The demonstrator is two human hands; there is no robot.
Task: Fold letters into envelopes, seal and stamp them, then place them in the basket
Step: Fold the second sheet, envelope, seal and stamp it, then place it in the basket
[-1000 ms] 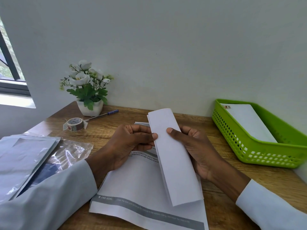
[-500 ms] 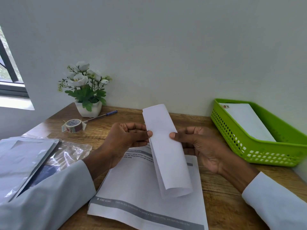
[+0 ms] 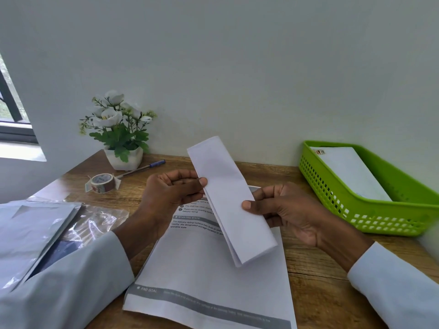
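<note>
Over the middle of the table [image 3: 308, 276], a folded letter [image 3: 228, 198] is held up in the air by both hands, tilted so its far end points toward the back edge and its near end hangs lower, toward the person. It's a long narrow strip, folded in layers you can see along the near-left side. Left hand [image 3: 166, 193] pinches its left edge between thumb and curled fingers, about a third of the way down. Right hand [image 3: 285, 212] grips the right edge a bit lower, thumb on top and fingers curled underneath. So both hands are closed on the same letter, neither holds anything else.

Flat on the table right under it lies a printed sheet [image 3: 209, 281] with grey header bars, reaching down to the front edge. Over at the right edge sits a green basket [image 3: 380, 224] with a white envelope [image 3: 349, 172] lying in it, a small stamp at its far-left corner. Basket and letter are well apart.

Back-left corner has a little potted plant [image 3: 118, 131] with white flowers, a pen [image 3: 142, 167] just beside the pot and a roll of tape [image 3: 102, 183] in front of that. Along the left edge is a pile of clear plastic sleeves [image 3: 47, 231] with more paper inside, partly under the left sleeve [image 3: 71, 288].
</note>
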